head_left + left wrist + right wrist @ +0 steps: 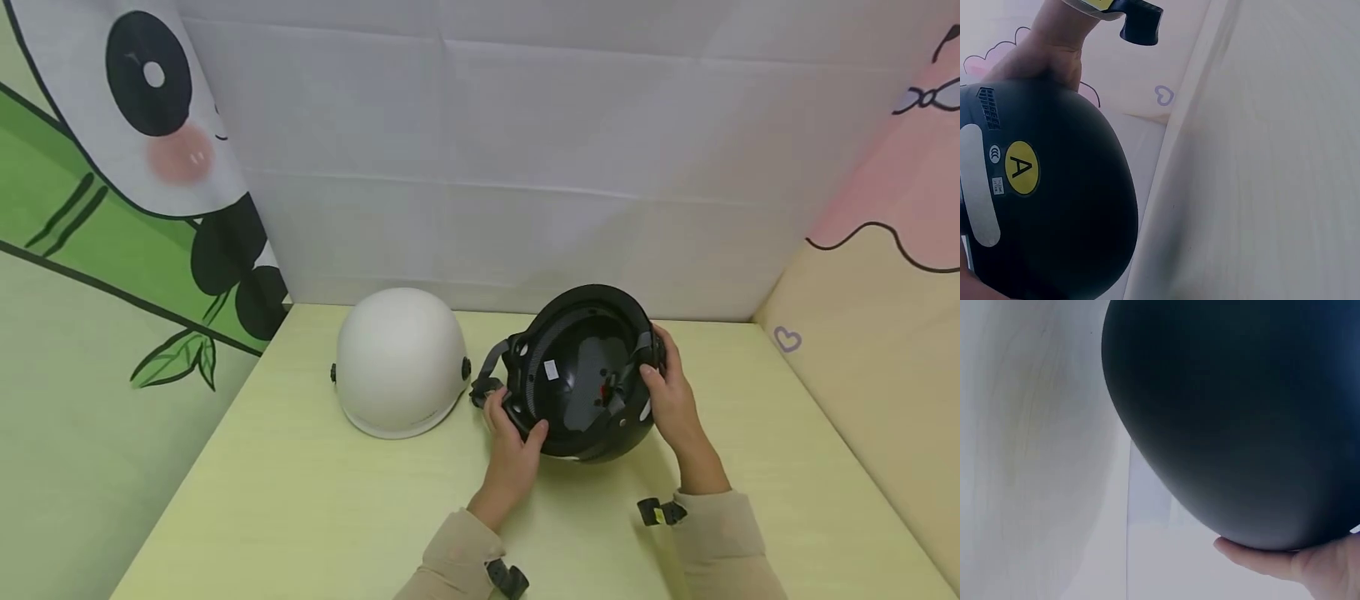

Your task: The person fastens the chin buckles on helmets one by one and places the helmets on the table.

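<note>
A black helmet (581, 379) is tilted with its hollow inside facing up toward the head camera. The left hand (512, 454) grips its lower left rim, thumb over the edge, near the dangling chin strap (491, 361). On the opposite side the right hand (675, 404) holds the right rim, thumb in front and fingers behind the shell. A small white label (551, 370) and dark straps show inside the helmet. From the left wrist, the outer shell (1079, 187) is seen with a yellow "A" sticker (1022, 167); it appears raised off the table.
A white helmet (401, 362) rests dome up on the pale yellow table (300, 500), left of the black one. Behind the table hangs a white backdrop (525, 167). Cartoon-printed panels stand at the left (67, 417) and right (870, 350).
</note>
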`<state>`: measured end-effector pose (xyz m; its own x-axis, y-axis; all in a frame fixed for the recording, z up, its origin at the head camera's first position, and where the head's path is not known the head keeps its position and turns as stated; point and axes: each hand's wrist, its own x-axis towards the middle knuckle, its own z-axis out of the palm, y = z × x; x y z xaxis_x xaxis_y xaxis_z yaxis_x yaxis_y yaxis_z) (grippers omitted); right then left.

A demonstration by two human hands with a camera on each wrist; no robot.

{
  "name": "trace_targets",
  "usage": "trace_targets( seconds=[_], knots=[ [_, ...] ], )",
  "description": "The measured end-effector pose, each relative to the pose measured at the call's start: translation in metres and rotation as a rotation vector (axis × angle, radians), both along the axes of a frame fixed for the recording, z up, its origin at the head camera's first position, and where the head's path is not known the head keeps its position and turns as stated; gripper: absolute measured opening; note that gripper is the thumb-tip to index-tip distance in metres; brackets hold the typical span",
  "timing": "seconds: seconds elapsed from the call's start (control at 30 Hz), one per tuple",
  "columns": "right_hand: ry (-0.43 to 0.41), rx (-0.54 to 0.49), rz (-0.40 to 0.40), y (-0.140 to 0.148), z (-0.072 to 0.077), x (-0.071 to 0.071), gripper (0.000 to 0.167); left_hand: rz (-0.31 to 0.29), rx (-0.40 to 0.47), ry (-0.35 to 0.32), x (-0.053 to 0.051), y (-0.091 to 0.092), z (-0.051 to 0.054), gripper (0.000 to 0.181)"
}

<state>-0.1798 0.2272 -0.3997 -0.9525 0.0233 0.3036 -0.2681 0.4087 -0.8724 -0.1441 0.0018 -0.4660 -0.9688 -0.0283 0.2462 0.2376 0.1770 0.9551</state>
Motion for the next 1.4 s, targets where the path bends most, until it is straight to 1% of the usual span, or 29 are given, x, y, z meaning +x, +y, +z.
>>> trace_targets(
  seconds=[0.1,0.27,0.4,0.53,0.63,0.73,0.9,1.1,1.3,1.4],
  knots=[
    [-0.025,-0.009,0.004,0.001,-0.002,-0.004,0.057,0.013,-0.023,0.002,-0.001,0.000,0.000,0.070],
    [-0.038,0.005,0.021,0.003,-0.006,-0.010,0.057,0.038,-0.047,0.032,-0.003,0.000,-0.001,0.070],
    [-0.071,0.008,0.028,0.006,-0.011,-0.013,0.059,0.041,-0.072,0.045,-0.004,-0.001,0.001,0.070],
    [-0.117,0.011,0.027,0.008,-0.014,-0.016,0.061,0.037,-0.096,0.021,-0.004,-0.002,0.005,0.072],
    [-0.130,0.023,0.026,0.010,-0.016,-0.017,0.062,0.034,-0.107,0.004,-0.004,-0.003,0.008,0.073],
    [-0.130,0.039,0.030,0.010,-0.018,-0.018,0.063,0.040,-0.124,0.002,-0.004,-0.002,0.009,0.073],
    [-0.145,0.051,0.039,0.012,-0.022,-0.021,0.063,0.060,-0.165,-0.014,-0.004,-0.001,0.011,0.072],
    [-0.157,-0.012,0.070,0.016,-0.028,-0.026,0.063,0.085,-0.187,-0.027,-0.004,0.002,0.014,0.073],
    [-0.152,-0.123,0.137,0.022,-0.031,-0.029,0.060,0.092,-0.213,-0.030,-0.003,0.006,0.017,0.076],
    [-0.164,-0.146,0.164,0.026,-0.031,-0.029,0.060,0.094,-0.222,-0.023,-0.003,0.007,0.019,0.078]
  ],
)
